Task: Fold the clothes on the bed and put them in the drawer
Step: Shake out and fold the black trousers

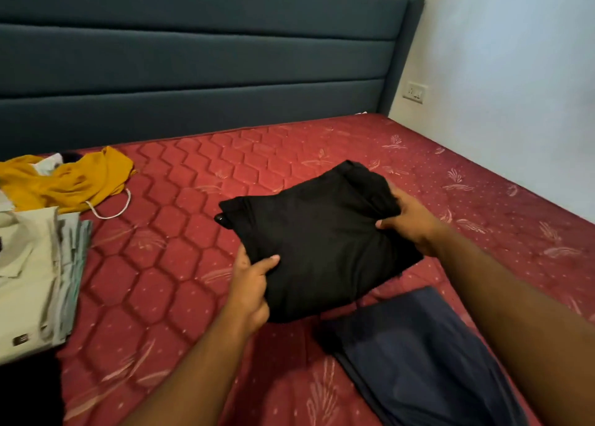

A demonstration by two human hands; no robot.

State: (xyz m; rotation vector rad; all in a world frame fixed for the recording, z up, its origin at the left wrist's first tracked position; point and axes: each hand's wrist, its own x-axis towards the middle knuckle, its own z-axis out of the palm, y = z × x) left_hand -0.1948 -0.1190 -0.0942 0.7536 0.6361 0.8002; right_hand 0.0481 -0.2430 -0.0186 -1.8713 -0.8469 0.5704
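Both hands, the left hand [249, 288] and right hand [409, 219], grip a folded black garment [322, 242] held above the bed [180, 232], so the task looks midway (no drawer visible), with a yellow garment [64, 180] unfolded.

No text, brand or number can be read anywhere. The folded cream garment [29, 284] at the left edge carries a small dark tag (its marking too blurred to make out).

Dim, soft indoor light; wide-angle edge curvature, slight blur at left edge.
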